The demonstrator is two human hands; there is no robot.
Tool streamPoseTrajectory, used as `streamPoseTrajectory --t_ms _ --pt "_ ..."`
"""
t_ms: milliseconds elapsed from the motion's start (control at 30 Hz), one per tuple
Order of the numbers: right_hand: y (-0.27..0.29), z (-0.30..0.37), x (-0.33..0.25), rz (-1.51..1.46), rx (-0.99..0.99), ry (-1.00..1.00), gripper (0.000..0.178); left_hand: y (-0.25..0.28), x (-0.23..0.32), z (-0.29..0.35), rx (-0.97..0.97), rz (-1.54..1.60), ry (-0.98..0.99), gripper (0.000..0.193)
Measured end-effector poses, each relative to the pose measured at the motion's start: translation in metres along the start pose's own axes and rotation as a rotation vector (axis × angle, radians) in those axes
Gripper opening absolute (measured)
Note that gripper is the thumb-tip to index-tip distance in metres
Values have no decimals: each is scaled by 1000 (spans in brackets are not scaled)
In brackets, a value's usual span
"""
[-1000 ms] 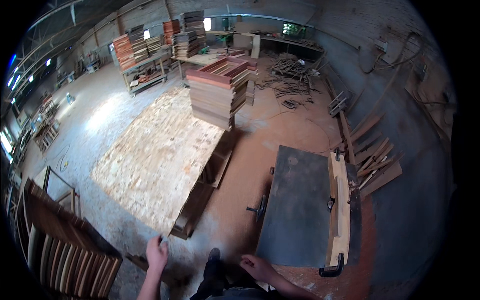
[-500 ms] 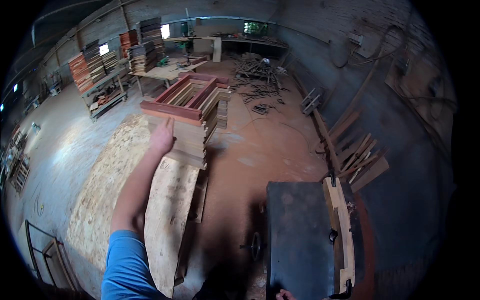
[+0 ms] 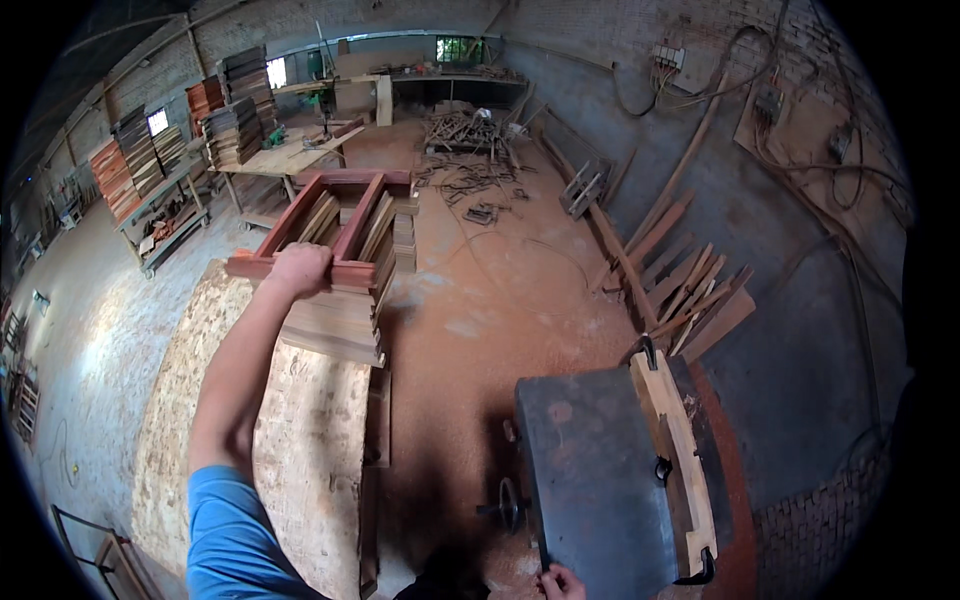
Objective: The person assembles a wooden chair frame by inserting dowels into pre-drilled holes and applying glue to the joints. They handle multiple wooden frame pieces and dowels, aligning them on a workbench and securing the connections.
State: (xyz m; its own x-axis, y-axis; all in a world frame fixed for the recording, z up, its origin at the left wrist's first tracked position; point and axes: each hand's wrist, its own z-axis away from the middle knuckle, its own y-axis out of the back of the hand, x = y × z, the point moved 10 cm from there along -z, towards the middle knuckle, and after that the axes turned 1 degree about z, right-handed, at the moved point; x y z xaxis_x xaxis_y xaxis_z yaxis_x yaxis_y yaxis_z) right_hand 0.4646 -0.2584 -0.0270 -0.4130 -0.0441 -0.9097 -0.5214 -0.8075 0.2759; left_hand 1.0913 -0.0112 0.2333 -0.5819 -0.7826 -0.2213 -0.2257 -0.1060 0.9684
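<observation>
My left hand (image 3: 302, 268) is closed over the near rail of a reddish wooden frame (image 3: 357, 228) with a crossbar. That frame lies on top of a stack of paler wooden frames (image 3: 330, 328), which rests on a rough plywood-topped bench (image 3: 310, 430). At the lower edge, my right hand (image 3: 563, 583) has its fingers curled at the near left corner of a dark flat machine table (image 3: 590, 450); part of the hand is cut off. A pale wooden fence (image 3: 680, 450) is clamped along the right side of that table.
Below the machine table's left side sticks out a handwheel (image 3: 510, 506). Wooden offcuts (image 3: 700, 290) lean by the right wall, and a scrap pile (image 3: 470, 135) lies farther back. Ahead stand a worktable (image 3: 285, 158) and stacked boards (image 3: 232, 135). Dust covers the floor (image 3: 450, 360).
My left hand has moved from the stack's near side up onto the top frame's rail and closed on it. My right hand shows more, at the machine table's edge. The view has swung right.
</observation>
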Motion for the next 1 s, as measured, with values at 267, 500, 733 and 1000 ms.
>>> streamPoseTrajectory --t_ms 267,500,733,1000 --pt "-174 -94 -136 -712 -554 85 62 27 201 118 -329 452 -290 56" --pt "-209 -97 -220 -1282 -485 -114 41 24 287 215 -65 405 -334 46" --pt "-79 -69 -126 -1318 -339 -202 36 80 366 287 -8 489 -359 51" --pt "109 -12 11 -1183 -346 -285 29 -117 241 394 -316 976 333 76"
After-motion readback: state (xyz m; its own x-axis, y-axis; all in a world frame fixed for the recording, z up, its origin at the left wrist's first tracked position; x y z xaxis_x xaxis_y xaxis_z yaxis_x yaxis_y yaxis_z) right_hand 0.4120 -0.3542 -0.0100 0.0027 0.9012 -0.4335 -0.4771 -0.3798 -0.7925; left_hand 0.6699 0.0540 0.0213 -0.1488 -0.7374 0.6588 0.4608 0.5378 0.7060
